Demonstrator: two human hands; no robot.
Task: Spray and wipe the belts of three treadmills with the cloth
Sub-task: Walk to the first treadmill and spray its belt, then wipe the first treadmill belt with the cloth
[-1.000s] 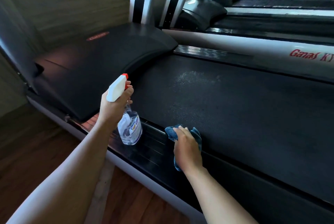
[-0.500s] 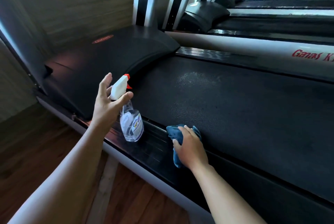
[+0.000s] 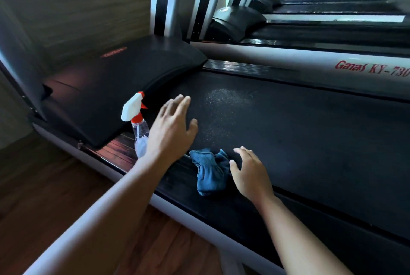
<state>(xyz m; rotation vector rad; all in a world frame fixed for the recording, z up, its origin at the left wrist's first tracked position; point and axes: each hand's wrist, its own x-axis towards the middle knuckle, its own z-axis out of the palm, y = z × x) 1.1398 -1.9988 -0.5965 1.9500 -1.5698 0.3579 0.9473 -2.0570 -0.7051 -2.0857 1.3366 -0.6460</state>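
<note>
Left hand [image 3: 172,128]: flat, fingers extended, empty, above the belt [image 3: 288,130]. Right hand [image 3: 250,172]: fingers spread, empty, just beside the cloth [image 3: 210,172]. Cloth: crumpled on the near side rail [image 3: 177,188], long axis crosswise to the belt.

Gym, row of treadmills [image 3: 288,119], wood floor [image 3: 44,186]

My left hand [image 3: 172,129] was stretched forward palm down, fingers straight and close together, thumb splayed to the right, gripping nothing, with my bare left forearm [image 3: 106,208] reaching in from the lower left. My right hand [image 3: 249,173] lay nearer and to the right, palm down, fingers loosely spread and empty, my bare right forearm [image 3: 297,237] angling in from the lower right.
</note>
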